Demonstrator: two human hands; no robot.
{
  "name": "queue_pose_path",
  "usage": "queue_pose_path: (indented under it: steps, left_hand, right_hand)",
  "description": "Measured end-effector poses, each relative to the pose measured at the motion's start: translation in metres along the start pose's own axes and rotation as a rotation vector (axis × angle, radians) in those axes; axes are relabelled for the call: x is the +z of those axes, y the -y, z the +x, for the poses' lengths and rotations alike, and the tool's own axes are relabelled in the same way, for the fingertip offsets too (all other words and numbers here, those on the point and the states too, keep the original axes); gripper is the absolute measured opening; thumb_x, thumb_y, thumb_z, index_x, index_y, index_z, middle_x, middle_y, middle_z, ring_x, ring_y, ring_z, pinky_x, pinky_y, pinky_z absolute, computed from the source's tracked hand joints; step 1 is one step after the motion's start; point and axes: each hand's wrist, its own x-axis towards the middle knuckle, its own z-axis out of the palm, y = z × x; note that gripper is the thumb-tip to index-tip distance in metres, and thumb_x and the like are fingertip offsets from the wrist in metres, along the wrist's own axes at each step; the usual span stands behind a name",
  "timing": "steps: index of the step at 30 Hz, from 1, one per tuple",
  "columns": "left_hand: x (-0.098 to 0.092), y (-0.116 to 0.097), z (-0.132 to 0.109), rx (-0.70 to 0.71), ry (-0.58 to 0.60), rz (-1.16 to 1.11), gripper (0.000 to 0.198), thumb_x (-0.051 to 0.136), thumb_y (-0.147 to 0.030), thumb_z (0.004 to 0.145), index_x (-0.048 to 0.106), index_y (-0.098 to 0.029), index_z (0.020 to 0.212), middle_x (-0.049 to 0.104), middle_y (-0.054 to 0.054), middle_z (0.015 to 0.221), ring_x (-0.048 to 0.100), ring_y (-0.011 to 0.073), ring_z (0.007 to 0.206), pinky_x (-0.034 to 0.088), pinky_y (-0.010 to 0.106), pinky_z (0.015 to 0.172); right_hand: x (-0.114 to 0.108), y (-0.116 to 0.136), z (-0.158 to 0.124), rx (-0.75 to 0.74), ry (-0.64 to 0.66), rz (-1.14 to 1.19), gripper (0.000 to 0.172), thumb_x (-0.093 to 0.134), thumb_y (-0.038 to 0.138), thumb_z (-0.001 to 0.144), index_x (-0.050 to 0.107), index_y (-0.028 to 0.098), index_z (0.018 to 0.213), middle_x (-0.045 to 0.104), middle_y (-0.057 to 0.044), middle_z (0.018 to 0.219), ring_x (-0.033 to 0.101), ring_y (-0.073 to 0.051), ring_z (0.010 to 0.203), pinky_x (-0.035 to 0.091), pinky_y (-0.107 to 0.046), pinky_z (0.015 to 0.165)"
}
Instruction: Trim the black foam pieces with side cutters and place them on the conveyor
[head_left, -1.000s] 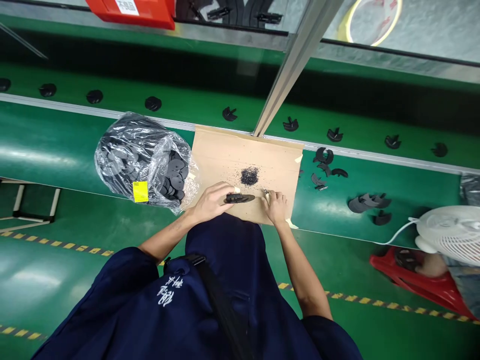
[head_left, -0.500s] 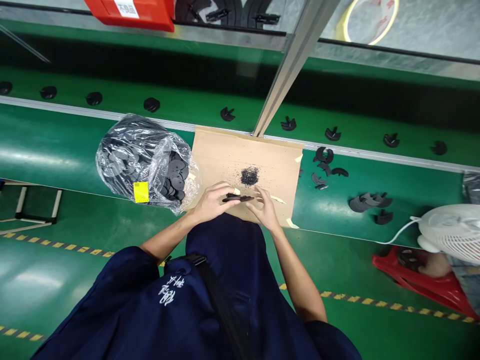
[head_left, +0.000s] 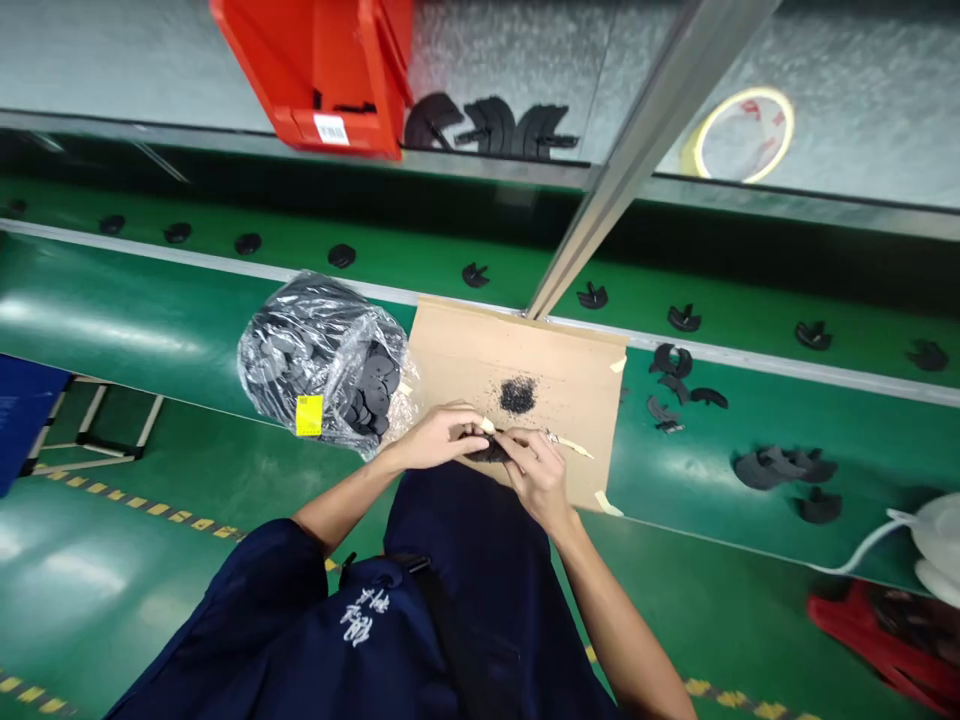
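My left hand [head_left: 439, 438] grips a dark, flat black part [head_left: 489, 452] by its left end, close to my body at the near edge of the cardboard sheet [head_left: 457, 340]. A pale wrap covers one of its fingertips. My right hand [head_left: 538, 470] has its fingers closed on the right end of the same part, and they hide much of its shape. Just beyond both hands lies a heap of tiny black pieces [head_left: 517, 395] on the cardboard.
Left of the cardboard stands a clear plastic bag [head_left: 300, 320] of black discs. Curved black parts [head_left: 776, 465] lie to the right. Similar pieces line the green strip behind, past a metal post [head_left: 600, 190]. A red bin [head_left: 315, 80] and a tape roll [head_left: 697, 140] sit on the shelf.
My right hand has come in from beside the black part, its fingers closing on it. The part is turned to another angle. The view has tilted up, showing more of the shelf.
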Motion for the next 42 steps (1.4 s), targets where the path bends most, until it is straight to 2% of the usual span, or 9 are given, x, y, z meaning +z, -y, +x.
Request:
queue_pose_path:
  steps: [5,9,14,19,23,30,35,39,42]
  left_hand:
    - [-0.02,0.033,0.034,-0.068,0.143,0.224,0.012,0.066,-0.026,0.095,0.076,-0.021,0.09,0.07,0.0,0.078,0.065,0.0142,0.066,0.054,0.024,0.064]
    - [-0.07,0.079,0.092,-0.201,0.013,0.397,0.007,0.069,-0.017,0.088,0.076,-0.019,0.084,0.075,0.002,0.083,0.066,0.0161,0.071,0.054,0.027,0.073]
    - [-0.147,0.131,0.171,-0.417,-0.189,0.647,0.013,0.064,-0.015,0.088,0.076,-0.019,0.086,0.079,0.008,0.098,0.064,0.0258,0.099,0.049,0.038,0.097]
    - [-0.179,0.166,0.215,-0.551,-0.218,0.767,0.02,0.059,-0.016,0.089,0.077,-0.02,0.095,0.078,0.01,0.108,0.059,0.03,0.114,0.045,0.04,0.103]
    - [-0.165,0.186,0.237,-0.633,-0.189,0.79,0.026,0.055,-0.013,0.089,0.076,-0.016,0.103,0.075,0.016,0.113,0.058,0.0332,0.118,0.046,0.042,0.103]
    - [-0.094,0.199,0.276,-0.642,-0.143,0.625,0.028,0.065,-0.021,0.092,0.069,-0.018,0.12,0.068,0.012,0.128,0.056,0.0261,0.127,0.043,0.034,0.111]
    - [-0.086,0.189,0.283,-0.695,-0.259,0.472,0.018,0.063,-0.011,0.091,0.068,-0.013,0.108,0.066,0.018,0.118,0.063,0.0291,0.12,0.05,0.038,0.103]
    - [-0.086,0.167,0.254,-0.59,-0.308,0.296,0.019,0.053,-0.01,0.096,0.065,-0.013,0.11,0.069,0.014,0.112,0.067,0.024,0.112,0.052,0.035,0.099]
    - [-0.06,0.142,0.192,-0.49,-0.241,0.126,0.013,0.057,-0.015,0.097,0.065,-0.013,0.107,0.073,0.01,0.104,0.071,0.0195,0.098,0.057,0.031,0.091]
  right_hand:
    - [0.008,-0.021,0.007,0.075,0.048,-0.043,0.036,0.054,0.02,0.099,0.067,0.025,0.132,0.071,-0.012,0.107,0.072,-0.026,0.096,0.063,-0.042,0.081]
    - [0.001,-0.054,-0.006,0.24,0.051,-0.119,0.034,0.051,0.032,0.1,0.067,0.025,0.129,0.07,-0.012,0.114,0.072,-0.029,0.106,0.062,-0.046,0.092]
    - [-0.016,-0.094,-0.044,0.51,0.093,-0.187,0.038,0.046,0.045,0.099,0.074,0.023,0.112,0.074,-0.014,0.105,0.074,-0.032,0.098,0.063,-0.048,0.086]
    - [-0.025,-0.101,-0.076,0.691,0.058,-0.171,0.039,0.048,0.05,0.095,0.076,0.025,0.106,0.076,-0.013,0.106,0.075,-0.034,0.098,0.062,-0.049,0.086]
    - [-0.023,-0.101,-0.091,0.788,-0.014,-0.195,0.04,0.05,0.051,0.092,0.078,0.024,0.1,0.076,-0.013,0.105,0.074,-0.037,0.099,0.062,-0.05,0.085]
    - [-0.015,-0.109,-0.087,0.761,-0.028,-0.239,0.039,0.051,0.052,0.092,0.076,0.023,0.103,0.072,-0.014,0.103,0.071,-0.039,0.101,0.06,-0.057,0.089]
    - [-0.018,-0.11,-0.075,0.716,-0.018,-0.226,0.04,0.053,0.054,0.092,0.076,0.023,0.1,0.072,-0.015,0.101,0.071,-0.04,0.1,0.06,-0.06,0.088]
    - [-0.019,-0.1,-0.055,0.761,-0.044,-0.11,0.043,0.054,0.057,0.092,0.076,0.02,0.099,0.074,-0.016,0.106,0.071,-0.039,0.104,0.059,-0.059,0.093]
    - [-0.008,-0.084,-0.022,0.823,-0.063,0.156,0.047,0.058,0.062,0.09,0.075,0.02,0.102,0.075,-0.017,0.111,0.072,-0.035,0.104,0.061,-0.054,0.088]
